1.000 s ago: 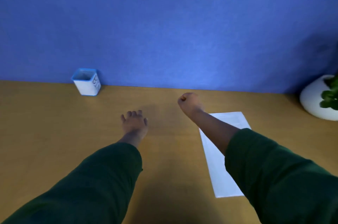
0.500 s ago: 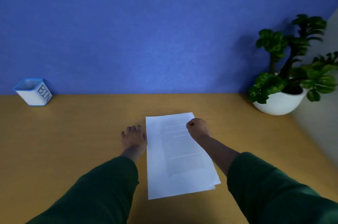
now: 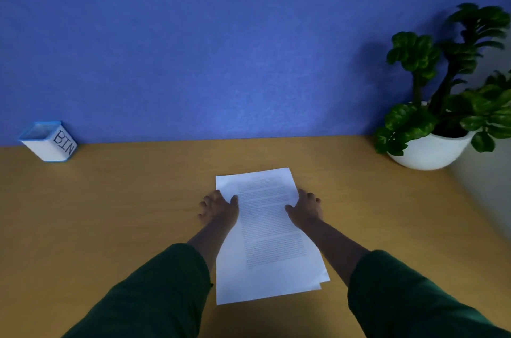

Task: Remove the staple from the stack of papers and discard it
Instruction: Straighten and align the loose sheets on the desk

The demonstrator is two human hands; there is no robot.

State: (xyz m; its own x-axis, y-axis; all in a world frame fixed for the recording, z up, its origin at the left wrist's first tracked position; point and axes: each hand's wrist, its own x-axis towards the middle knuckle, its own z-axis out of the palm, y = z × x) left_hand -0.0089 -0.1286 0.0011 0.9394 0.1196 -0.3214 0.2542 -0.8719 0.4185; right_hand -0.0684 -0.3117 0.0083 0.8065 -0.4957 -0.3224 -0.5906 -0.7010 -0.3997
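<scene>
- Head view: both hands have closed in on the stack of papers since half a second ago; the right hand, then a fist over the page, now lies spread on the right edge, and the left hand, which lay on the bench beside the sheets, now touches the left edge.
- Head view, hands: the left fingers are spread and relaxed on the wood just beside the sheet, with the thumb on top of the page. The right fingers are likewise loose over the right edge, thumb on the paper. Neither hand pinches anything; they flank and steady the stack.
- Head view, task's thing: the stack lies flat near the middle of the bench, printed side up, slightly skewed, with a lower sheet peeking out at the near right corner. The staple itself I cannot make out; the far corners look blank at this sharpness, so whether it remains in the paper is uncertain.
- Head view, surroundings: a small white container marked BIN stands far left against the blue wall, well apart from the papers. A potted plant sits far right.
- Progress: judged from this, the papers are merely positioned; prying out the staple and carrying it to the BIN appear yet to be done.
</scene>
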